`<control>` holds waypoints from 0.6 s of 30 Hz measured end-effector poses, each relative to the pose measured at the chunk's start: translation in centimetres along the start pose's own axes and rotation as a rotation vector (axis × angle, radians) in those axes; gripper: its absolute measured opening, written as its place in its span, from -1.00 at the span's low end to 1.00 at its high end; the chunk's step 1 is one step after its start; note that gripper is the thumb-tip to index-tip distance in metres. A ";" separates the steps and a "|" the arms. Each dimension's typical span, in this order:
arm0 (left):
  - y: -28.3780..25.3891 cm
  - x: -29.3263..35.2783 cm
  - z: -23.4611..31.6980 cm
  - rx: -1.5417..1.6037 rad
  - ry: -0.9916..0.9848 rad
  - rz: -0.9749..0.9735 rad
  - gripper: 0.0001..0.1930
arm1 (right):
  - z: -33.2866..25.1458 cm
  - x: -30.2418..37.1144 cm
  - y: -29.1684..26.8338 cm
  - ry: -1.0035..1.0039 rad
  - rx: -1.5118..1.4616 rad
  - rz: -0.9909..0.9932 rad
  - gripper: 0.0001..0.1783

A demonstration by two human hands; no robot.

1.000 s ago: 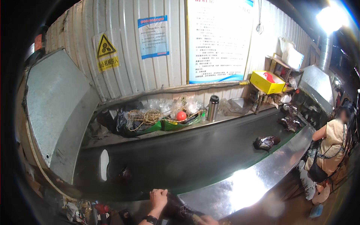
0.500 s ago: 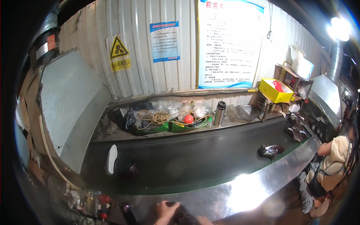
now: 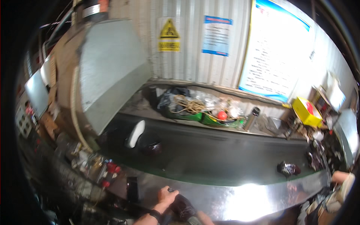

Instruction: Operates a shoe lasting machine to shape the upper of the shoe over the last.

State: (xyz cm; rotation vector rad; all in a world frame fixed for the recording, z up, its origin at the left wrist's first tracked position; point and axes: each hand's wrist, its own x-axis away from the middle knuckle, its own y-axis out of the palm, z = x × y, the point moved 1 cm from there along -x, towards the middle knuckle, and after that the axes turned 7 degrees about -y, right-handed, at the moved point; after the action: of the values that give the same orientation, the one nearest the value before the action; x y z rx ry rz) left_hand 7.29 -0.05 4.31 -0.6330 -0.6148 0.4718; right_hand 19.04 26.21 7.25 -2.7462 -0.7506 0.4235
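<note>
A dark, glossy shoe (image 3: 182,208) is held low at the near metal edge, in front of my body. My left hand (image 3: 166,196) is closed around one end of it, with a small black tab showing by the fingers. My right hand (image 3: 204,218) lies against the other side of the shoe, cut off by the lower edge, its fingers hidden. A white shoe sole (image 3: 136,134) rests on the dark conveyor belt (image 3: 221,157) beyond, beside another dark shoe (image 3: 152,147). Farther right on the belt is a shiny dark shoe (image 3: 288,168).
Green trays (image 3: 187,116) with rope and plastic bags line the far ledge, near a steel flask (image 3: 252,119) and a yellow box (image 3: 307,112). A grey metal hood (image 3: 108,63) rises at left. Another person's arm (image 3: 342,177) is at far right.
My view has turned, so the belt and wall sit farther right and slanted in the picture. My left hand and the shoe show more fully above the lower edge.
</note>
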 end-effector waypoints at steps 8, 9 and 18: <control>-19.0 8.8 -3.0 0.298 0.226 0.205 -0.51 | -10.8 -10.1 6.0 0.822 -0.719 -0.294 -0.31; -21.7 10.1 -4.9 0.324 0.215 0.294 -0.51 | -12.2 -10.7 8.7 0.819 -0.698 -0.231 -0.31; -44.1 26.4 -27.4 0.517 0.039 1.003 -0.80 | -28.9 -6.1 33.8 0.174 -0.703 -0.623 -0.43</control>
State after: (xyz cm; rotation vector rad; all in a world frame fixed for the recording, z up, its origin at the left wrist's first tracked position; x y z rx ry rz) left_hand 53.94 -27.26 26.04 -0.4116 -0.0732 1.4945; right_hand 39.18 -10.14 24.24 -2.8267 -1.9035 -0.2640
